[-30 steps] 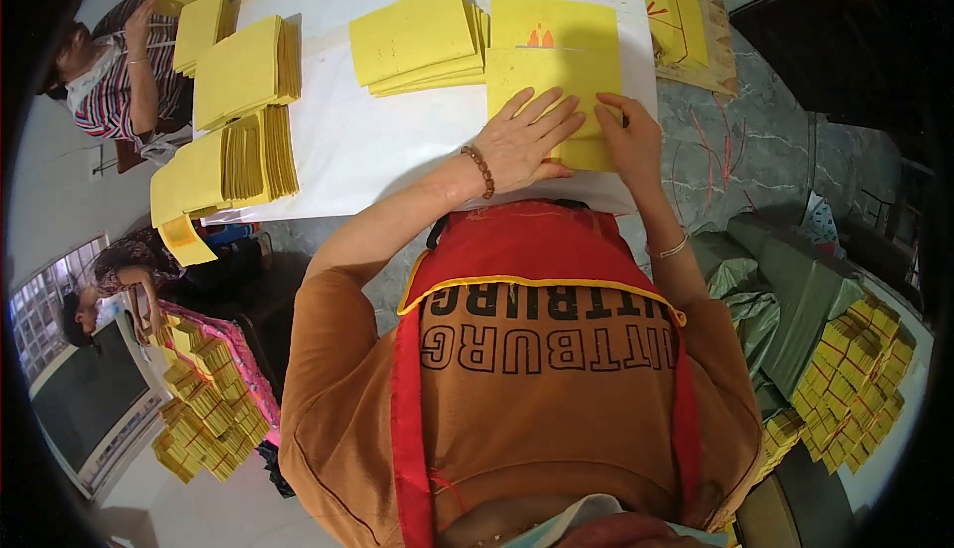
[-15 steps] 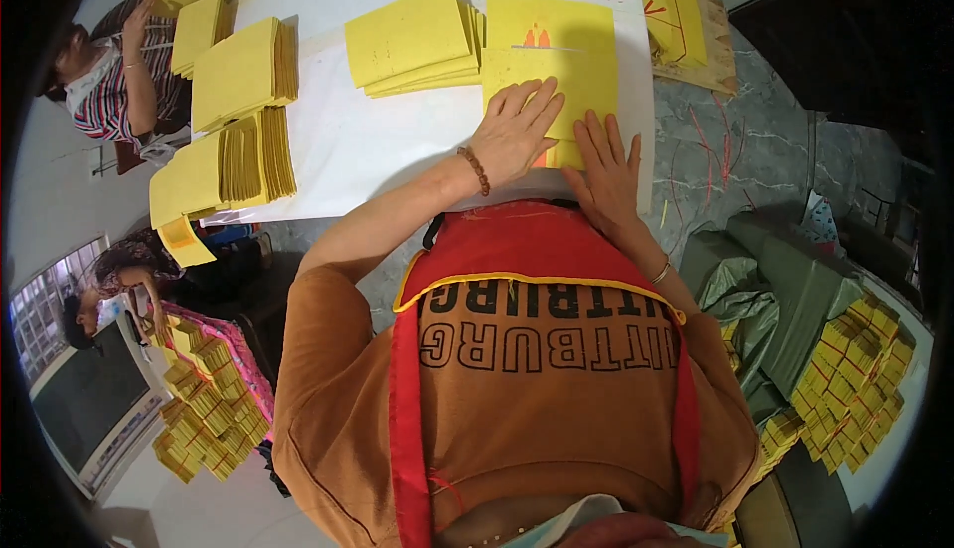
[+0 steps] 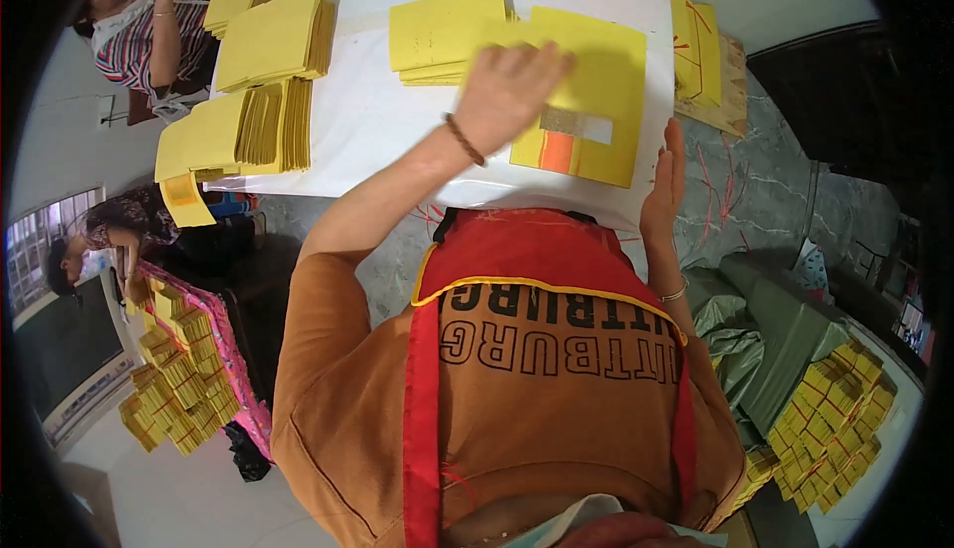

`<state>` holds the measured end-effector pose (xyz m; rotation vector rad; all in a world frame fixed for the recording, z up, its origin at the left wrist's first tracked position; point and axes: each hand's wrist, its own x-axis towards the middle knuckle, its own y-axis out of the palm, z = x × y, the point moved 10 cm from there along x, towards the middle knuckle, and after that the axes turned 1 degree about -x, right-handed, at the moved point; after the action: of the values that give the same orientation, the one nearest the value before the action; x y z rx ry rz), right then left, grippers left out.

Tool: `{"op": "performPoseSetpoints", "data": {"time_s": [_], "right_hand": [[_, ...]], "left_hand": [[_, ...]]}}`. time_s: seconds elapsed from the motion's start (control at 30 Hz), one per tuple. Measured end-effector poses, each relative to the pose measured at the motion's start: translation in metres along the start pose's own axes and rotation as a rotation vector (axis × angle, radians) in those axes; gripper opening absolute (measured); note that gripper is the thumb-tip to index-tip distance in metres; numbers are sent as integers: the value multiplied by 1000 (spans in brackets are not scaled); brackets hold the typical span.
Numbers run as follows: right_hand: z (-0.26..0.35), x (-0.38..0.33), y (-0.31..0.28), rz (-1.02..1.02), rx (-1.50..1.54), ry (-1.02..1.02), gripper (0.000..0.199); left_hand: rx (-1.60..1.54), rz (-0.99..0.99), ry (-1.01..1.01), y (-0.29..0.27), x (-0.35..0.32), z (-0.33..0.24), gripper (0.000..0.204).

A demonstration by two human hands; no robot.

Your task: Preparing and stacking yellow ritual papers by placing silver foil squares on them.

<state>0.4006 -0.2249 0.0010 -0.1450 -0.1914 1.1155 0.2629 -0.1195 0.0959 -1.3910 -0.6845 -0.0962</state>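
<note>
A yellow paper sheet (image 3: 606, 61) lies on the white table in front of me, with an orange patch, a dull speckled strip and a white patch near its lower edge. Over the sheet's left part is my left hand (image 3: 512, 96), a beaded bracelet at its wrist; motion smears the fingers, and I cannot tell if they grip anything. My right hand (image 3: 664, 190) stands on edge beside the sheet's right side, fingers stretched out, holding nothing visible. Just left of the sheet is a stack of yellow paper (image 3: 447, 31), partly behind my left hand.
Several thick stacks of folded yellow paper (image 3: 273, 41) line the left of the white table (image 3: 358, 131). Tied yellow bundles (image 3: 696, 51) lie off its right edge. One person (image 3: 149, 41) sits at the far left, another (image 3: 114, 235) below. More bundles (image 3: 830, 419) are piled low right.
My left hand has lifted off the sheet and blurs. My right hand has left the sheet and turned on edge at its right. The sheet now lies tilted, its patches exposed. The view has shifted.
</note>
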Motion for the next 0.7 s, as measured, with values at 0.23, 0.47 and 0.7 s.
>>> {"op": "performPoseSetpoints", "data": {"time_s": [0.23,0.47,0.7], "right_hand": [[-6,2,2,-20,-76,-19,37],[-24,-2,-2,-56,-147,-7,32],[-11,2,5,-30,-312,-142,26]], "left_hand": [[285,97,-180,42,-53,130,63],[56,478,-250,105,-87,131,66],[9,509,-281,105,-91,133,80]]}}
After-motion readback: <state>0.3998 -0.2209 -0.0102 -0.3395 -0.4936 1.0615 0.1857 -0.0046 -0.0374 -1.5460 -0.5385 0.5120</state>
